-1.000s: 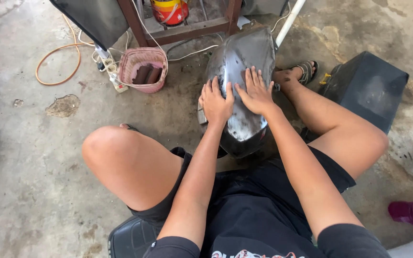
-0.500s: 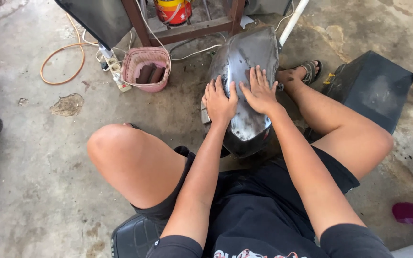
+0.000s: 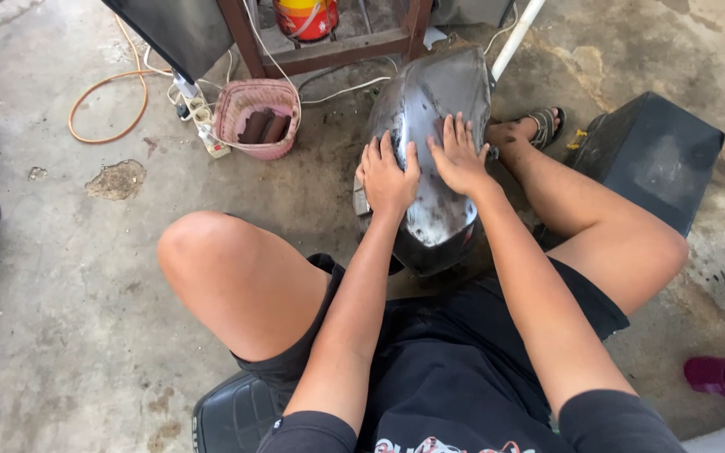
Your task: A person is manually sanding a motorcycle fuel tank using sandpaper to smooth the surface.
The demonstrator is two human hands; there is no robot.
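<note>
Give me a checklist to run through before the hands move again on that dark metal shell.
1. Both hands flat on the shell: ok. Left hand and right hand press on the metal shell.
2. Shell braced: ok, it lies between the legs on the concrete floor.
3. Something held under the palms: cannot tell.
4. Cords out of the way: ok, the orange cord lies off to the left.
5. Pink basket out of the way: ok, apart from the shell.
</note>
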